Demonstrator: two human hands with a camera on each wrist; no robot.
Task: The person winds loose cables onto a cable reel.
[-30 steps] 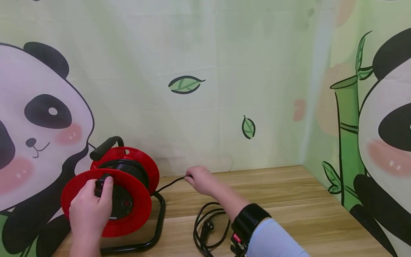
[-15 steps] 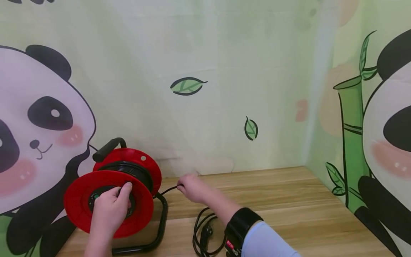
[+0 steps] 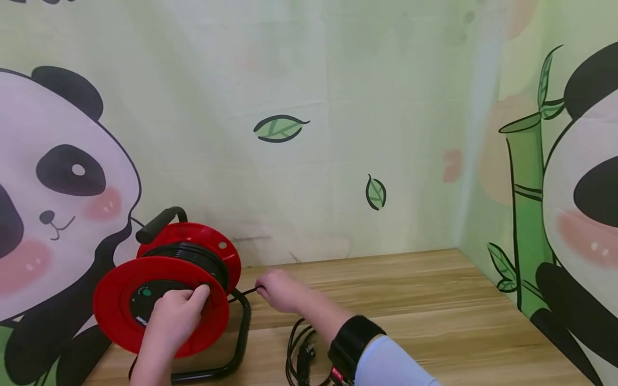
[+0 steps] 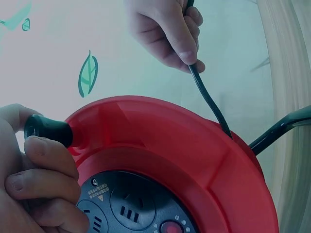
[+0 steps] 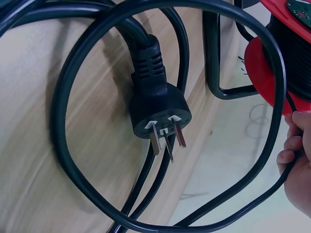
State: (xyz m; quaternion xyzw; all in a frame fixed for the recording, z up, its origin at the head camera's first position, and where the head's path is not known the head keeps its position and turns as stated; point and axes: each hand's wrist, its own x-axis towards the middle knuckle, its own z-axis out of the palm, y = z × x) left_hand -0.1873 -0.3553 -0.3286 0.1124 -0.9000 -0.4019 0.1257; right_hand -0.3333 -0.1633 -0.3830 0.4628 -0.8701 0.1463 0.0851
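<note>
Red plastic reel [image 3: 164,300] low in the frame's left, knob [image 4: 46,130] now swung round to the flange's right side under the left hand [image 3: 176,316], fingers curled tight on it. Right hand [image 3: 280,289] drawn closer to the drum, pinching the black cable [image 4: 209,99] (rubbery, taut). Less slack, so winding well under way. Loose coils and three-pin plug [image 5: 163,119] lying on the wood-grain counter [image 3: 434,305].

Soft, even, bright light fills the head view, with faint shadows under the red plastic cable reel [image 3: 166,279]; both wrist views look cooler, dimmer, close-up and slightly warped
</note>
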